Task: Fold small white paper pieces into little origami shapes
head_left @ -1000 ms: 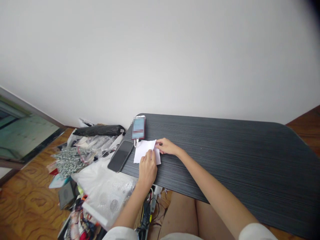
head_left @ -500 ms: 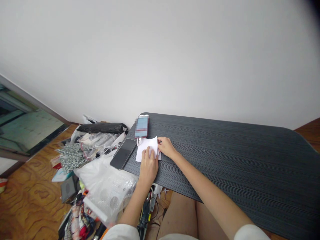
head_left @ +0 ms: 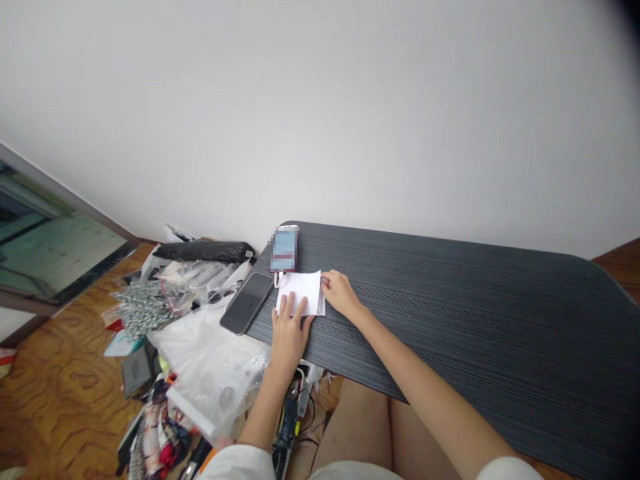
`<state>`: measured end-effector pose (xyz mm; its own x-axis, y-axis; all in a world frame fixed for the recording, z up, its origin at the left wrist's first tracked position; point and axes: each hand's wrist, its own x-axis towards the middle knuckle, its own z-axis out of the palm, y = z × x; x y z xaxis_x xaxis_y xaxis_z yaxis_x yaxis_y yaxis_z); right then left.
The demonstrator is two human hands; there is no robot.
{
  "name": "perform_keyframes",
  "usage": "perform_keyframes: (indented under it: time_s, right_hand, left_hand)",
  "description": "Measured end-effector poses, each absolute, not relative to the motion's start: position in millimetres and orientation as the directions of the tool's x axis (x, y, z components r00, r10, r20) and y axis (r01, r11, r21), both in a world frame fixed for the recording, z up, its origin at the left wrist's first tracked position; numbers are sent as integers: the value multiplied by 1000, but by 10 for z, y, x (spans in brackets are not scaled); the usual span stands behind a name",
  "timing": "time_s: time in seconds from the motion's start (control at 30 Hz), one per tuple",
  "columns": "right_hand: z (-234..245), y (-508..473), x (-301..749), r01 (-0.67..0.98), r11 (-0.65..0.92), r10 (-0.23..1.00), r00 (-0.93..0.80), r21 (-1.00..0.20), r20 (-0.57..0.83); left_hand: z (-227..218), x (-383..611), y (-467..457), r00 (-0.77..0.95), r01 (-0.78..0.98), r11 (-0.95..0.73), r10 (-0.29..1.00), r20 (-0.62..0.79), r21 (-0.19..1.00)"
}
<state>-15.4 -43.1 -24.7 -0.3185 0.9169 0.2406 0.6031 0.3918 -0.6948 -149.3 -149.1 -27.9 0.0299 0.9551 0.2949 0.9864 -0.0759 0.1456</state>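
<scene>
A folded white paper (head_left: pixel 303 289) lies flat near the left end of the dark ribbed table (head_left: pixel 450 320). My left hand (head_left: pixel 287 328) rests on the paper's near edge with its fingers stretched out flat and apart. At the paper's right edge, my right hand (head_left: pixel 338 291) has its fingers curled and pressing on the sheet. A dark phone (head_left: pixel 247 302) lies just left of the paper, partly over the table's edge. A second phone with a lit screen (head_left: pixel 285 249) sits behind the paper, a white cable running from it.
Left of the table, the wooden floor (head_left: pixel 55 373) holds a pile of clutter: a clear bubble-wrap bag (head_left: pixel 210 373), plastic bags of small metal parts (head_left: pixel 145 307), a long black bundle (head_left: pixel 200 251) and cables. A white wall stands behind.
The raised flap of the paper has been laid down flat. My left hand slid back to the paper's near edge and spread its fingers. The camera view shifted slightly.
</scene>
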Motion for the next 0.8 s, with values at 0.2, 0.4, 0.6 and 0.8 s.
perform_keyframes:
  time_s: [0.2,0.4,0.6,0.8]
  right_hand:
    - [-194,-403,115,576,362,928,-296,-733,226]
    - [-192,-522,288,549,376,910,-371,-747,185]
    - [-160,-699,307,545,402,885,-437,-736,160]
    - [-134,-824,233,551,441,859,-488,-708,154]
  left_hand:
    - [-151,-1594,-1393,96,986,-133,948,303,104]
    - [-220,-1763,-1218,320,915,-382,884,342,132]
    - [-216,-1856,-1144,463,868,-496,816,347,7]
    - [-181,-1886,-1106,507,852,-522,792,342,-54]
